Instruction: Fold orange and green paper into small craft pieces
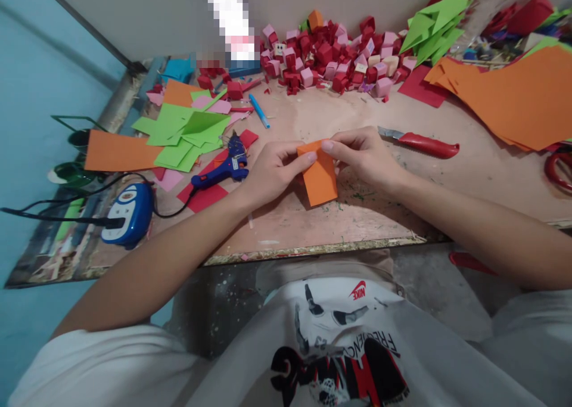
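Note:
A small rectangular piece of orange paper (320, 180) is held up over the front part of the wooden table, with a crease near its upper end. My left hand (281, 165) pinches its upper left edge, thumb on the face and fingers behind. At the upper right corner, my right hand (357, 154) grips the same piece between thumb and fingers. Both hands are closed on it; the fingertips behind the paper are hidden. Just beyond my right hand lies a knife with a red handle (431, 145). To the left of my left hand rests a blue glue gun (226, 168).
Many red and pink paper cubes (326, 55) are heaped at the back. Green paper pieces (187, 133) lie left, larger orange sheets (513, 97) right. A blue-and-white box with a cable (128, 214) stands at the left edge. Red-handled scissors (558, 170) sit far right.

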`<action>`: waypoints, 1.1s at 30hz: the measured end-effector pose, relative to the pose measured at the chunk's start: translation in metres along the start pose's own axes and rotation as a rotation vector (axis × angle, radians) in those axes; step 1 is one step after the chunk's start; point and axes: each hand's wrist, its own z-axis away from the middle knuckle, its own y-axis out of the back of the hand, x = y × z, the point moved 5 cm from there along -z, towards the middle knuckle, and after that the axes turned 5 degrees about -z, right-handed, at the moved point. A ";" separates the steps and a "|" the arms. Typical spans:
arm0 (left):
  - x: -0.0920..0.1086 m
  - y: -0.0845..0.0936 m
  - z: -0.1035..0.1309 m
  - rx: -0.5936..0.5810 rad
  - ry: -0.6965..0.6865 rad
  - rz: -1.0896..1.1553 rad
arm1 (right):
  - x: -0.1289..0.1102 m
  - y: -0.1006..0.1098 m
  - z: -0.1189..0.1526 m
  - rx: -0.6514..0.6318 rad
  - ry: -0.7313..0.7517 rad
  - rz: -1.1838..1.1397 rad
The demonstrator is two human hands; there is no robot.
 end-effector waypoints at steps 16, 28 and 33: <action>0.001 0.004 -0.004 0.112 -0.114 -0.219 | 0.001 -0.017 0.007 -0.263 -0.056 0.115; -0.020 0.049 -0.010 0.587 -0.040 -0.283 | -0.008 -0.009 0.003 -0.154 -0.038 0.030; -0.023 0.051 -0.009 0.609 -0.016 -0.091 | -0.007 -0.004 0.003 -0.070 -0.098 -0.021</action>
